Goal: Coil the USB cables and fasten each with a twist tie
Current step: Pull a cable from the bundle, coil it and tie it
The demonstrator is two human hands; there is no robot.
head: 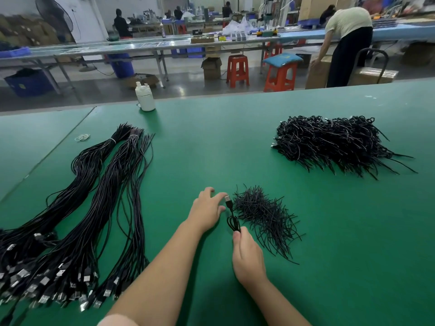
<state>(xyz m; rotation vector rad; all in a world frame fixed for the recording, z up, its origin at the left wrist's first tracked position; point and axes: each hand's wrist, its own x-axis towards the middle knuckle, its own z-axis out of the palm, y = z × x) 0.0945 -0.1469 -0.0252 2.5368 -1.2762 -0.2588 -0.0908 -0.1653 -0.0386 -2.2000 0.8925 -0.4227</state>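
I am looking into a factory assembly hall, a cable-packing line by the look of it. My bench is a long table covered in green matting [235, 142], loaded with bulk stock: bundles of uncoiled USB cables [77, 208], a heap of finished coils [334, 142] and a pile of twist ties [261, 212]. Across a concrete aisle run more long workbenches [141, 47] with blue bins [28, 82], cardboard cartons [211, 67] and red plastic stools [237, 70]. Several workers stand at stations in the background, one bending over boxes [346, 45].
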